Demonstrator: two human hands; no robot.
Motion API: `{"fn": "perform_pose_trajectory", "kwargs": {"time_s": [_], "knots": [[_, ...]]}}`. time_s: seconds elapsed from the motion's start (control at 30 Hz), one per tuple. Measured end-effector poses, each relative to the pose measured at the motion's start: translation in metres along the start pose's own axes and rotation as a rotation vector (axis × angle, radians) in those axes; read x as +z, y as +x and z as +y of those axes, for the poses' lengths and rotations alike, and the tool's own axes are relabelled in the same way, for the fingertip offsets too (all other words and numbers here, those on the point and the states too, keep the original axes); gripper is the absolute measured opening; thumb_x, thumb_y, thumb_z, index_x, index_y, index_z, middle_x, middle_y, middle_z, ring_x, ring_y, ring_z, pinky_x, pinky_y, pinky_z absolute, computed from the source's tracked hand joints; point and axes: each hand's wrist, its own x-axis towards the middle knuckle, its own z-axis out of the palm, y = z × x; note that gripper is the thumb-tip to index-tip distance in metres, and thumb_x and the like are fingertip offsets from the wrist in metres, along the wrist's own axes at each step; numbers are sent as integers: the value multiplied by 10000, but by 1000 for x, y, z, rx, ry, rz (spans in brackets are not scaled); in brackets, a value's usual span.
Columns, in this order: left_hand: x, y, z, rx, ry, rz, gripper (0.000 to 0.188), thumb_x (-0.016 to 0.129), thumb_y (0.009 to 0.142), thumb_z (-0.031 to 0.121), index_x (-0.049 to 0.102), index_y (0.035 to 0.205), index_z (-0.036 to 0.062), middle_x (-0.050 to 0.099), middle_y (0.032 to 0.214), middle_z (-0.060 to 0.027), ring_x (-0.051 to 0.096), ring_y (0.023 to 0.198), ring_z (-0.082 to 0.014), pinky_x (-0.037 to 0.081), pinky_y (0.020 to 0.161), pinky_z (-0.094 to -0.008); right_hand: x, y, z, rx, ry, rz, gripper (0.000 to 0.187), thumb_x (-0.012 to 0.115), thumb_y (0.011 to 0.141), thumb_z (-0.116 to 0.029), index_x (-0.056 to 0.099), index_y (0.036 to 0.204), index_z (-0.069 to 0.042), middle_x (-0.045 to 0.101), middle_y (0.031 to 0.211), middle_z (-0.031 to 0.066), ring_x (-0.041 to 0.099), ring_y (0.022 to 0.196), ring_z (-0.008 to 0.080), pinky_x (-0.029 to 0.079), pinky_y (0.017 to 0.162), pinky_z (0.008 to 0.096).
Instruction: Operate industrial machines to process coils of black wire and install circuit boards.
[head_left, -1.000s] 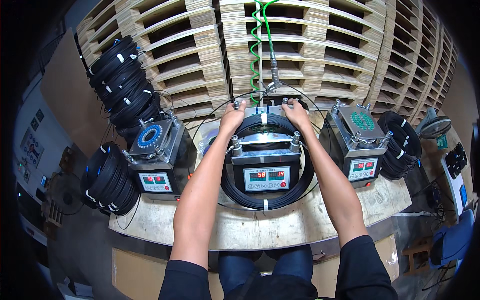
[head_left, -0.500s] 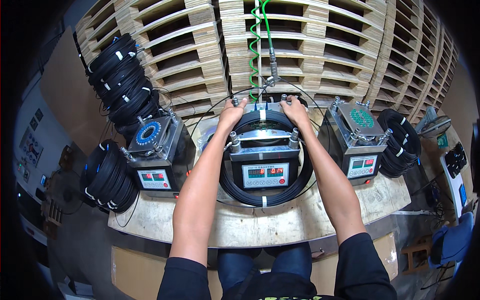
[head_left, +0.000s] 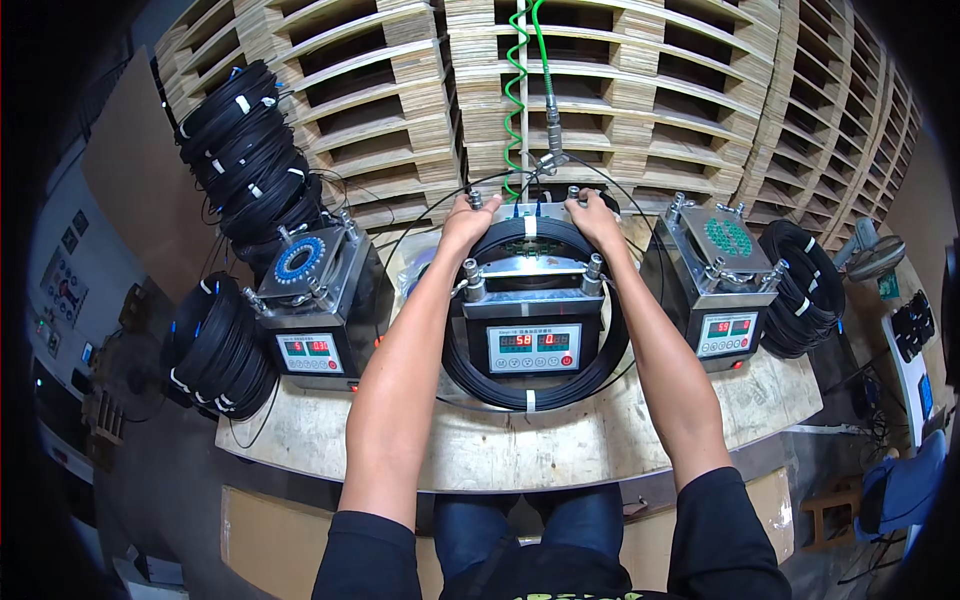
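Note:
Both my arms reach forward over the middle polishing machine (head_left: 535, 348), a dark box with a metal top and a lit red-digit panel. My left hand (head_left: 468, 222) is closed round the far left metal knob (head_left: 476, 200), its fingertips partly hidden behind. On the far right knob (head_left: 573, 193) my right hand (head_left: 594, 218) is closed in the same way. A coil of black cable (head_left: 531, 401), bound with white ties, rings the machine between my forearms. Two near knobs (head_left: 472, 271) stand at the machine's front corners, untouched.
Similar machines stand left (head_left: 310, 345), with a blue ring of connectors, and right (head_left: 727, 333), with green ones. Black cable coils (head_left: 222, 345) are piled at the left; another coil (head_left: 803, 290) leans at the right. Behind the wooden table (head_left: 480, 450) rise stacked pallets (head_left: 370, 90). A green air hose (head_left: 543, 60) hangs down.
The red digits on the machines' panels have changed. My hands stay at the two far knobs, and the whole view has shifted slightly.

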Motion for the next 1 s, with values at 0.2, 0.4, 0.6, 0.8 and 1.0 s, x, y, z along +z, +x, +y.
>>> {"fn": "perform_pose_trajectory", "kwargs": {"time_s": [0.2,0.4,0.6,0.8,1.0], "knots": [[3,4,-3,3,-52,-54,847,623,856,570,412,1421,-25,528,1383,-250,505,1302,-352,380,1083,-391,-1,-1,2,6,-41,15,606,603,843,-397,559,1296,4,625,1196,302,591,1160,432,456,1005,444],[4,10,-9,-19,18,-31,798,598,868,571,438,1407,5,544,1368,-240,514,1288,-363,391,1073,-404,7,10,15,-68,-35,42,541,559,875,-396,593,1236,6,646,1167,278,611,1138,405,460,989,427],[4,5,-4,-19,19,22,769,603,858,560,486,1362,-8,561,1343,-250,536,1262,-370,401,1066,-405,6,12,15,-48,-32,25,543,597,864,-368,580,1242,22,629,1188,295,604,1149,412,455,999,418],[2,6,-5,-18,4,-50,819,616,849,582,466,1380,-23,545,1361,-253,527,1273,-364,396,1074,-396,1,3,7,-29,-28,29,520,590,872,-363,588,1256,-13,635,1195,276,601,1155,413,447,1011,435],[2,1,0,-40,18,0,813,613,854,579,460,1389,-14,559,1348,-245,530,1273,-359,401,1066,-394,-1,0,6,-34,-36,29,519,591,860,-351,593,1247,-5,632,1168,302,593,1149,430,456,1002,453]]}}
